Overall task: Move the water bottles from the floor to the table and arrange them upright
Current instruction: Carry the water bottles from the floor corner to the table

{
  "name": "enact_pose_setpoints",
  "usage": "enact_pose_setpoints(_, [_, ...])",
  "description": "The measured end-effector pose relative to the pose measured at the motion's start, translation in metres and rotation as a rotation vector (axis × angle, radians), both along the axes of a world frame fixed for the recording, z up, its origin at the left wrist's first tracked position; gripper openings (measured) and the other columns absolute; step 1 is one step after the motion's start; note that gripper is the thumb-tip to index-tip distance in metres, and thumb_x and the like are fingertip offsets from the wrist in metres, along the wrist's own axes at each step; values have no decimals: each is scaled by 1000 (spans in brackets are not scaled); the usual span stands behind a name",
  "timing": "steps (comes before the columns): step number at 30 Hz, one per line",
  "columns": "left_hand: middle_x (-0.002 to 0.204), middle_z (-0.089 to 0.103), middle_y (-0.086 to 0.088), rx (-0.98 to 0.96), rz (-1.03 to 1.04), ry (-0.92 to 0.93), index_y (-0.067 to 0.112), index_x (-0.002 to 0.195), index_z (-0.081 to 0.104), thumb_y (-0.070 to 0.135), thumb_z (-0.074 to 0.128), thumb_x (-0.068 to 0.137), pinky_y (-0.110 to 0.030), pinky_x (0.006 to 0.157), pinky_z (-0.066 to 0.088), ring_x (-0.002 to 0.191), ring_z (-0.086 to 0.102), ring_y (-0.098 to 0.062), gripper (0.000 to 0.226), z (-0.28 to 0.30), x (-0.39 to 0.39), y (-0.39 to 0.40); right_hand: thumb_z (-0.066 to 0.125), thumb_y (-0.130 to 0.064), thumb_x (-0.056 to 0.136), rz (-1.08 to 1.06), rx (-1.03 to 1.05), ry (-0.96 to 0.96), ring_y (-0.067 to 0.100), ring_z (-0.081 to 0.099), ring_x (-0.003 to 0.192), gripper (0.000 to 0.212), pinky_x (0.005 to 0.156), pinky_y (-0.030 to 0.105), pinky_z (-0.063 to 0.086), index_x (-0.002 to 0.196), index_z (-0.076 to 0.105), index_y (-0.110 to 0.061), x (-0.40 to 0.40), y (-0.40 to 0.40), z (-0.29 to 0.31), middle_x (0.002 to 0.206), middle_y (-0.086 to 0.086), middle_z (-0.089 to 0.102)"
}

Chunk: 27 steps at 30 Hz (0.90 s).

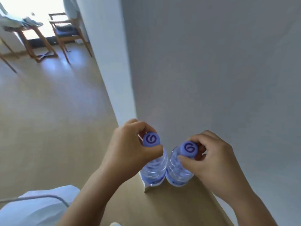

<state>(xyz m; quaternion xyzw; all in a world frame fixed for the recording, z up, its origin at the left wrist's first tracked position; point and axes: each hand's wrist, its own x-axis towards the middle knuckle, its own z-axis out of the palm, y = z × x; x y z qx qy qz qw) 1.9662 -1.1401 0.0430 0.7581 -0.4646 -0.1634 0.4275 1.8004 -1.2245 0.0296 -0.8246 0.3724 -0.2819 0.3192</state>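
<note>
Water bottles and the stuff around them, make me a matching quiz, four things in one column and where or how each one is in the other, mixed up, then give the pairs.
Things:
1. left hand
2. right hand
3. chair
4. white cloth

Places or states:
A. far back by the bright window
B. grips the cap of the right bottle
C. bottom left corner, near the camera
D. grips the cap of the left bottle

Pairs: 1-D, 2-B, 3-A, 4-C
</note>
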Motion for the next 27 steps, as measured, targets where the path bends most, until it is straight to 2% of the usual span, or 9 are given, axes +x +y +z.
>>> enact_pose_setpoints(2, [74, 56, 18, 10, 4, -41, 30, 61, 62, 21, 74, 52, -7, 50, 37, 53, 50, 3, 18, 4, 23, 20, 76, -6, 57, 34, -32, 7, 13, 55, 70, 19, 58, 18, 42, 68, 62, -15, 24, 17, 2, 70, -5, 53])
enact_pose_setpoints(4, [69, 56, 12, 23, 26, -96, 29, 62, 62, 23, 75, 51, -10, 52, 39, 56, 51, 1, 18, 7, 48, 38, 76, -8, 56, 84, -42, 33, 13, 54, 70, 20, 56, 17, 41, 67, 62, -17, 48, 32, 0, 69, -4, 52])
enact_pose_setpoints(10, [66, 54, 10, 76, 92, -213, 25, 65, 62, 27, 76, 55, -13, 56, 43, 68, 54, -3, 18, 13, 124, 77, 75, -17, 61, 222, 23, 83, 11, 54, 74, 18, 57, 14, 42, 71, 61, -19, 131, 61, -6, 73, -2, 53])
enact_pose_setpoints(16, [66, 51, 8, 120, 190, -258, 22, 64, 58, 25, 75, 57, -13, 56, 42, 67, 51, -6, 18, 13, 203, 111, 72, -21, 65, 320, -33, 134, 0, 51, 80, 19, 59, 9, 40, 74, 56, -26, 219, 79, -9, 74, -5, 51])
enact_pose_setpoints(24, [73, 50, 4, 243, 274, -321, 16, 71, 56, 27, 68, 62, -26, 56, 43, 64, 50, -14, 18, 22, 299, 130, 73, -13, 67, 439, -78, 144, 4, 52, 74, 18, 61, 9, 41, 73, 59, -22, 330, 77, 8, 72, -8, 51])
enact_pose_setpoints(27, [72, 48, 3, 272, 308, -321, 15, 71, 56, 27, 68, 63, -22, 54, 39, 61, 45, -13, 19, 22, 335, 126, 73, -13, 68, 481, -95, 150, 7, 53, 65, 17, 63, 10, 41, 75, 59, -21, 371, 68, 11, 73, -9, 51])
